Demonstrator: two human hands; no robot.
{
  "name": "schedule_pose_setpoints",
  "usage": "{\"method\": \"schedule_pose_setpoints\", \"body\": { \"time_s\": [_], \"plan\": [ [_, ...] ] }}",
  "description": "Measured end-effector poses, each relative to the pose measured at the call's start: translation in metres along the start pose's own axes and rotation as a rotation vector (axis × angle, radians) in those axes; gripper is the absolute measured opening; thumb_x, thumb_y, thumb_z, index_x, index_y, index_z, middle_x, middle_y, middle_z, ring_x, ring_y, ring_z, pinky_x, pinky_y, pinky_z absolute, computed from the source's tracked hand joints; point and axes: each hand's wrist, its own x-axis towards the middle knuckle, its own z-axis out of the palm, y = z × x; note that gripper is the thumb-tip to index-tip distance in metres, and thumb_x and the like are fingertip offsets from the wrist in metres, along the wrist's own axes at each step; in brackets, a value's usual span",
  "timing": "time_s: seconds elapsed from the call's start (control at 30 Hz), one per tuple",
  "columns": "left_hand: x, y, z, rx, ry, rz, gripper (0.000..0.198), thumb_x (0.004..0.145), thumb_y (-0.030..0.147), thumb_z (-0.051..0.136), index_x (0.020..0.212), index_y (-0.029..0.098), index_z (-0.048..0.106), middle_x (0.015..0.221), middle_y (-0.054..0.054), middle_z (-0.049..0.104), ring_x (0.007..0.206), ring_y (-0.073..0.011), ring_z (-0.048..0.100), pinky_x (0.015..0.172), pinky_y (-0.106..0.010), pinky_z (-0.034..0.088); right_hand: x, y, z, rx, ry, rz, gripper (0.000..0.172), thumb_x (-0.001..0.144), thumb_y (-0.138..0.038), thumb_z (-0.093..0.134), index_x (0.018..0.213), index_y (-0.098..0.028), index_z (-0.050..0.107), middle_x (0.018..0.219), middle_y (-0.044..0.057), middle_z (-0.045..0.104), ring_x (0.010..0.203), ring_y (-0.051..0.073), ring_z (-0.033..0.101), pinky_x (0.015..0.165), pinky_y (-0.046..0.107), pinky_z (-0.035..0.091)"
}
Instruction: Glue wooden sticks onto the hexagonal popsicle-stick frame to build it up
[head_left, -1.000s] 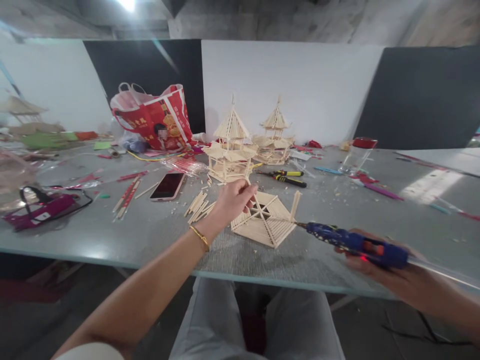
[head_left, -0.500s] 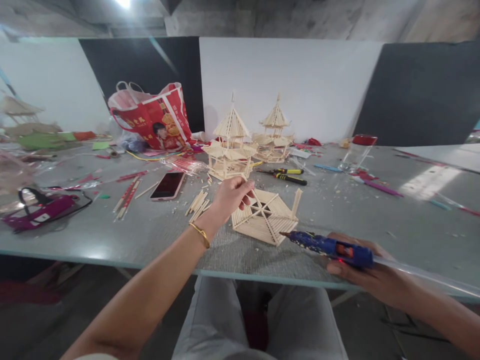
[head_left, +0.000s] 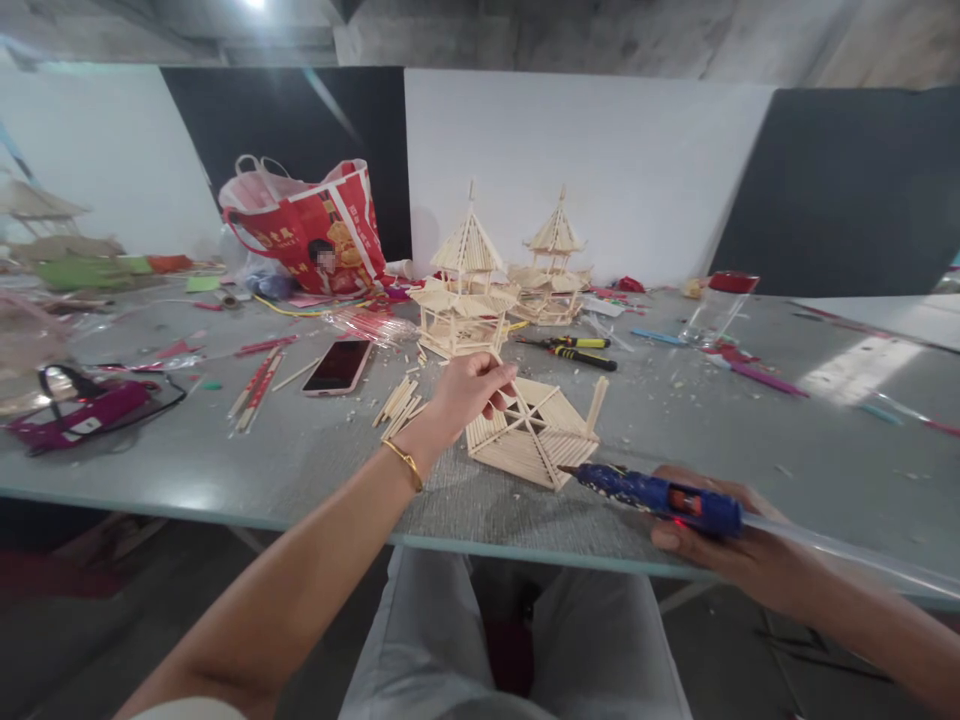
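Observation:
My left hand (head_left: 474,390), with a gold bracelet at its wrist, pinches a thin wooden stick (head_left: 498,358) over the far left part of a hexagonal stick panel (head_left: 536,452). The panel lies flat, with spokes crossing at its middle and dark gaps around them. A short piece of sticks (head_left: 597,404) stands upright at its right corner. My right hand (head_left: 724,535) is wrapped round a blue glue gun (head_left: 652,498), whose tip points left at the panel's near right edge. A long clear glue stick (head_left: 847,552) runs out of its back.
Two stick pagodas (head_left: 466,300) (head_left: 556,265) stand behind the panel. Yellow-black pliers (head_left: 574,350) lie to their right. Left of the panel are loose sticks (head_left: 400,405), a phone (head_left: 337,368) and a red bag (head_left: 307,235). A clear cup (head_left: 716,315) stands at right.
The view has shifted slightly. Both hands keep nearly the same places over the panel, the left still pinching its stick and the right still holding the glue gun.

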Motion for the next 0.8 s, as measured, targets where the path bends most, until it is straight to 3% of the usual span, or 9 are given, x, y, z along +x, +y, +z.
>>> {"method": "schedule_pose_setpoints", "body": {
  "time_s": [0.63, 0.8],
  "plan": [
    [-0.0016, 0.002, 0.0002, 0.011, 0.005, -0.009, 0.019, 0.079, 0.025, 0.055, 0.065, 0.014, 0.052, 0.062, -0.002, 0.059, 0.043, -0.004, 0.049, 0.038, -0.017, 0.036, -0.0005, -0.0021, -0.0028, -0.042, -0.02, 0.01, 0.031, 0.079, -0.049, 0.051, 0.066, -0.022, 0.042, 0.06, -0.003, 0.044, 0.056, 0.014, 0.043, 0.05, 0.026, 0.033],
    [-0.0022, 0.0019, 0.003, 0.024, -0.051, -0.023, 0.018, 0.08, 0.024, 0.055, 0.066, 0.013, 0.051, 0.062, -0.002, 0.059, 0.044, -0.0032, 0.05, 0.037, -0.014, 0.035, -0.0003, -0.0033, -0.0021, -0.019, -0.011, 0.003, 0.032, 0.077, -0.049, 0.052, 0.064, -0.022, 0.042, 0.059, -0.004, 0.043, 0.054, 0.013, 0.041, 0.049, 0.025, 0.032]
  ]
}}
